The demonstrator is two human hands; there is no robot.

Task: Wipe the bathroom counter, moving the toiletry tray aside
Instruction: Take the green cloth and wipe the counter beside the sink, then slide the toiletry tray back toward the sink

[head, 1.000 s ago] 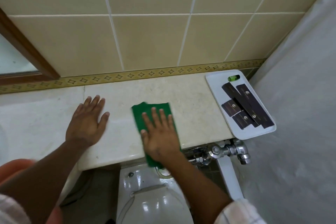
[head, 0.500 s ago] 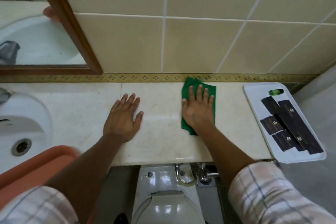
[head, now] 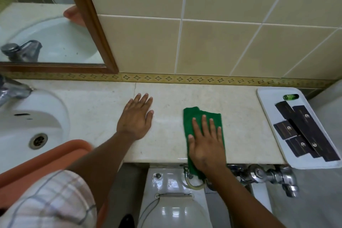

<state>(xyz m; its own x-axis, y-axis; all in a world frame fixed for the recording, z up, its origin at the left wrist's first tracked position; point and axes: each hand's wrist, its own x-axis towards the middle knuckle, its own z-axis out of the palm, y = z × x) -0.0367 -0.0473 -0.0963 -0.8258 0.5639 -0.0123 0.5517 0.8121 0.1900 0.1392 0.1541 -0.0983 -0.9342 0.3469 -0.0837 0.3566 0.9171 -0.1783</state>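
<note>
A folded green cloth [head: 192, 118] lies on the cream stone counter [head: 244, 126], its near end hanging over the front edge. My right hand [head: 206, 144] presses flat on the cloth, fingers spread. My left hand [head: 137, 117] rests flat on the bare counter to the left, holding nothing. The white toiletry tray [head: 266, 102] sits at the counter's right end, jutting past the front edge. It carries several dark boxes [head: 303, 131] and a small green bottle [head: 291, 97].
A white sink [head: 27, 122] with a metal tap [head: 11, 91] is at the left. An orange tub [head: 42, 163] is at lower left. Below the counter are a toilet [head: 174, 207] and a chrome valve [head: 268, 176]. A wood-framed mirror [head: 96, 29] hangs above.
My right hand has drawn the cloth from the back of the counter toward the front edge. My left hand has stayed flat in place.
</note>
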